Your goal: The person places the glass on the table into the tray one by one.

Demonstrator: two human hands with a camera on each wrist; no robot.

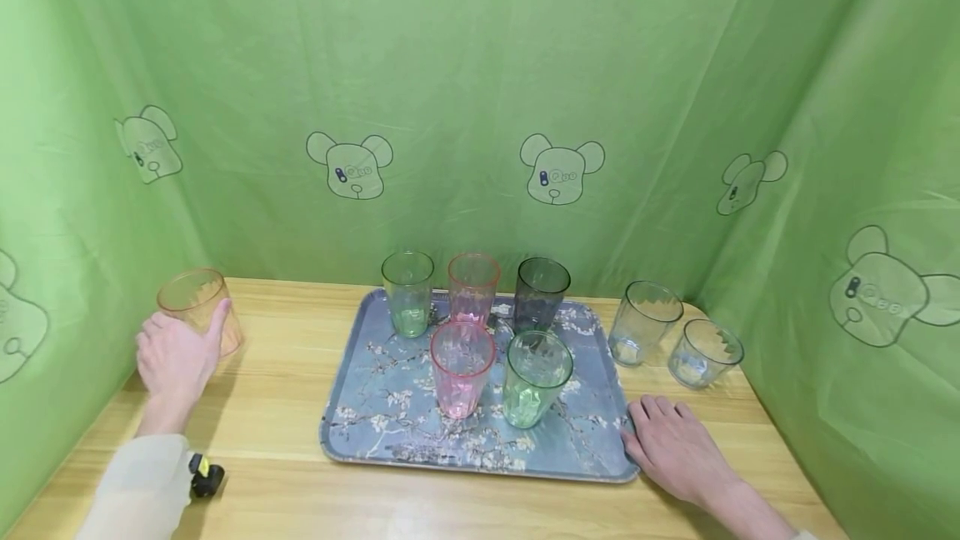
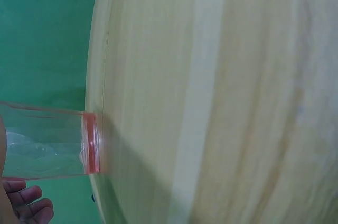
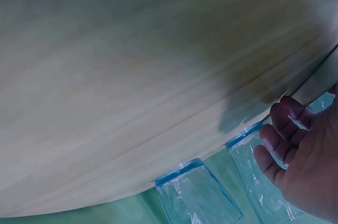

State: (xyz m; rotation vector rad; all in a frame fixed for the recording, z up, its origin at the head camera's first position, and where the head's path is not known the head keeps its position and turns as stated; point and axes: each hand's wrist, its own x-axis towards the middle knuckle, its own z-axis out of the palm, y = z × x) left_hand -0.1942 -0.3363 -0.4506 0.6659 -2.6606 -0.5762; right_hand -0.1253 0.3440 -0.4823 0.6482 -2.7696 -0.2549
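My left hand (image 1: 178,352) is at the far left, its thumb along one side of an orange glass (image 1: 228,336) and its fingers round the other. In the left wrist view the base of this upright orange glass (image 2: 91,142) sits on the table, with curled fingertips (image 2: 37,208) close beside its wall. My right hand (image 1: 675,444) lies low at the tray's near right corner, thumb at the rim. Its fingers hang loosely bent and hold nothing in the right wrist view. Behind them stand two clear bluish glasses, a taller one (image 1: 643,325) and a shorter one (image 1: 701,355).
A blue blossom-patterned tray (image 1: 360,407) holds several glasses: green (image 1: 408,298), pink (image 1: 474,290) and dark grey (image 1: 540,298) along the back, pink (image 1: 459,377) and green (image 1: 534,382) in front. Green curtains (image 1: 465,90) hang behind the wooden table (image 1: 277,407) and at both sides.
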